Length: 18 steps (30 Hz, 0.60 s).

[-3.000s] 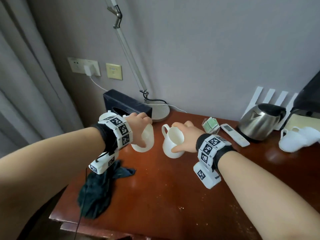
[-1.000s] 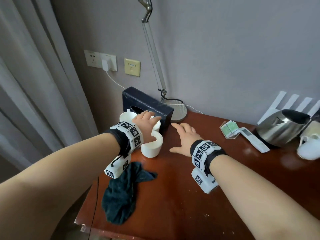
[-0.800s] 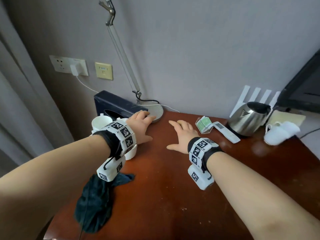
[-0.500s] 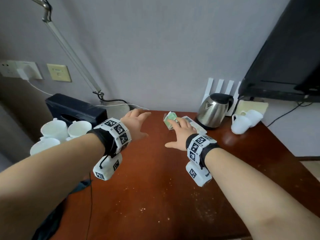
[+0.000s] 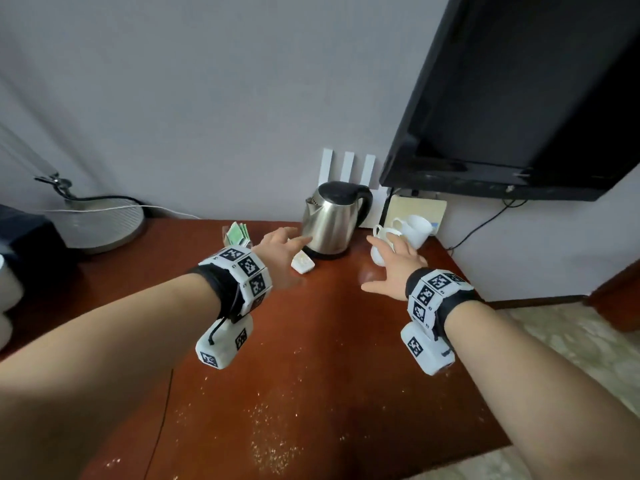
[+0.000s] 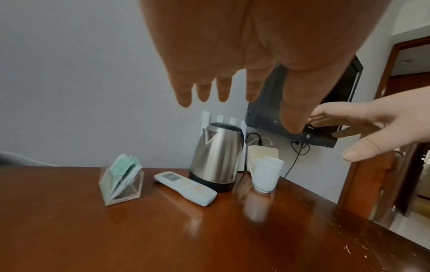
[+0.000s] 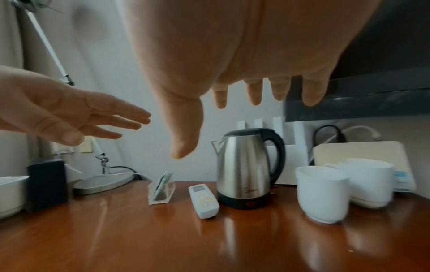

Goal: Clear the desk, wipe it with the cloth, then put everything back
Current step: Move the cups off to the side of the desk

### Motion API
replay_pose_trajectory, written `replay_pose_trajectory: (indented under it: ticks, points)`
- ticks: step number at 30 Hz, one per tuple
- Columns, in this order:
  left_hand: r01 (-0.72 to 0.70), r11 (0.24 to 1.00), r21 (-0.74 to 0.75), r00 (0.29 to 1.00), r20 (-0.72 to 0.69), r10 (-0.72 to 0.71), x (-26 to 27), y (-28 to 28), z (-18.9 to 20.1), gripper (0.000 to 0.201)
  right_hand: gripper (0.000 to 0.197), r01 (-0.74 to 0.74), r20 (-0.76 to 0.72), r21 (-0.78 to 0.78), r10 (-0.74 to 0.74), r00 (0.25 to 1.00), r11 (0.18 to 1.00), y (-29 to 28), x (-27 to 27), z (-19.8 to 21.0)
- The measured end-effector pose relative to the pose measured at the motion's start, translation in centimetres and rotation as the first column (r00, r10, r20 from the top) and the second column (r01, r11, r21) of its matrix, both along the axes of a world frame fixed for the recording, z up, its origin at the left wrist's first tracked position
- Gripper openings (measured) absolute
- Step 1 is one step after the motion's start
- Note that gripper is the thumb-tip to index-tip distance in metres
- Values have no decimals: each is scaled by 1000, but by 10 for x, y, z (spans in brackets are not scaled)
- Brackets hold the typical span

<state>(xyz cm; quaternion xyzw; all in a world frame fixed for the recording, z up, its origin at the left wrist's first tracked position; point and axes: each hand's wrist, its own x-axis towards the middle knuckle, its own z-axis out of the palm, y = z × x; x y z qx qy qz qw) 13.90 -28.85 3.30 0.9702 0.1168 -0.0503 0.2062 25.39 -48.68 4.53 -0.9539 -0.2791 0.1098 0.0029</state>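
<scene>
My left hand (image 5: 280, 251) and right hand (image 5: 398, 268) both spread, holding nothing, above desk (image 5: 311, 341); clear holder (image 6: 122, 185) holds green packets; kettle (image 5: 330, 220), remote (image 6: 185, 187), white cups (image 7: 322, 193) at back; cup contents hidden

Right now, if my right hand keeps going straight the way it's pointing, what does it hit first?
Most likely the nearer white mug. The right hand is open and points at it from above the desk, with a second mug just behind. How much gap is left is hard to judge.
</scene>
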Motion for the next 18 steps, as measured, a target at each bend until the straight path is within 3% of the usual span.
replay_pose_trajectory:
  ticks: [5, 9, 18]
  points:
    - [70, 997, -29, 998, 3, -70, 35, -18, 0, 78, 86, 158, -22, 55, -157, 987, 986, -43, 33, -5]
    - [104, 994, -22, 991, -88, -106, 66, -31, -4, 77, 85, 251, -86, 90, -244, 966, 964, -66, 69, -16]
    - [67, 998, 5, 984, -163, -65, 189, -83, -35, 74, 86, 209, -142, 33, -202, 969, 977, -87, 213, -47]
